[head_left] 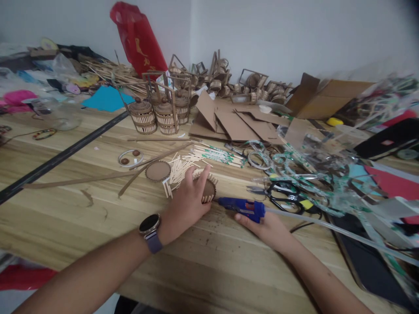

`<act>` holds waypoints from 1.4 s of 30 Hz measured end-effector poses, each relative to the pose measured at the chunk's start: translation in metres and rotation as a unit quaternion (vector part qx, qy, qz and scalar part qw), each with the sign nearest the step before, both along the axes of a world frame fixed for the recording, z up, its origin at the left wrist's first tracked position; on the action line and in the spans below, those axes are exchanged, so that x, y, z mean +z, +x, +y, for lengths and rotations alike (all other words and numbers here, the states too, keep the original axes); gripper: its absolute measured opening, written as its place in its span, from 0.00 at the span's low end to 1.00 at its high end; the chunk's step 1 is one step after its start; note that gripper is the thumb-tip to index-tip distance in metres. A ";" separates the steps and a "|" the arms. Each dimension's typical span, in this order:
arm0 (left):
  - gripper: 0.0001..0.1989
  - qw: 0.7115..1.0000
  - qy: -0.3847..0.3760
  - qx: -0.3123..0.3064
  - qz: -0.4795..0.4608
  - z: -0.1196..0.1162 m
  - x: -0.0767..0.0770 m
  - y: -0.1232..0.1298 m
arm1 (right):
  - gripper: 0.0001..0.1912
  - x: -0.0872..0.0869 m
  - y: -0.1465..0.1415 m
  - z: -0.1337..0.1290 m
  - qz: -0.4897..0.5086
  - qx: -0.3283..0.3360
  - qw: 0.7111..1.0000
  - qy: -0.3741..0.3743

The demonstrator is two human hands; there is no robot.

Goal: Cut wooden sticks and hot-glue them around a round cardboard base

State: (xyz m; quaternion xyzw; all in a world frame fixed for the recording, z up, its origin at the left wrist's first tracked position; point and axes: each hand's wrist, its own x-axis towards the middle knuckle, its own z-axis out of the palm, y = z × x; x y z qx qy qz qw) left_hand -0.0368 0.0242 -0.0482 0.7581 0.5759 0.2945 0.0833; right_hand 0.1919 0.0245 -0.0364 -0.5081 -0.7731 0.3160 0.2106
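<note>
My left hand (191, 194), with a watch on the wrist, is closed around a small round cardboard basket (209, 190) edged with short upright sticks. In my right hand (266, 226) is a blue hot glue gun (242, 207), its nozzle at the near right side of the basket. A long clear glue stick (327, 226) runs out of the gun's back to the right. Just behind my left hand lies a pile of short wooden sticks (180, 169). Beside the pile rests a round cardboard disc (158, 170) with a braided rim.
Black-handled scissors (284, 196) and a phone (369, 257) lie at the right. Lidded stick baskets with handles (143, 117) stand at the back, near cardboard pieces (242, 124). A ring of tape (130, 158) holds two brown beads. Plastic wrappers (314, 174) clutter the right side.
</note>
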 end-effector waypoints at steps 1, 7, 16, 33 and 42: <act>0.49 1.000 0.000 0.002 0.000 0.000 0.000 0.000 | 0.20 0.000 0.000 0.000 -0.002 0.001 1.000 -0.004; 0.49 1.000 -0.005 0.002 0.008 -0.001 0.002 0.000 | 0.19 -0.002 0.001 0.000 -0.005 -0.004 1.000 -0.001; 0.50 1.000 0.001 -0.002 0.003 0.000 0.000 0.000 | 0.19 -0.001 -0.001 -0.001 0.000 -0.006 1.000 -0.006; 0.49 1.000 -0.007 -0.001 0.011 -0.002 0.004 0.002 | 0.24 -0.008 0.004 0.008 0.135 -0.176 0.974 -0.046; 0.49 1.000 -0.007 -0.005 0.011 -0.002 0.003 0.001 | 0.22 0.003 0.031 0.023 0.056 -0.193 0.979 -0.023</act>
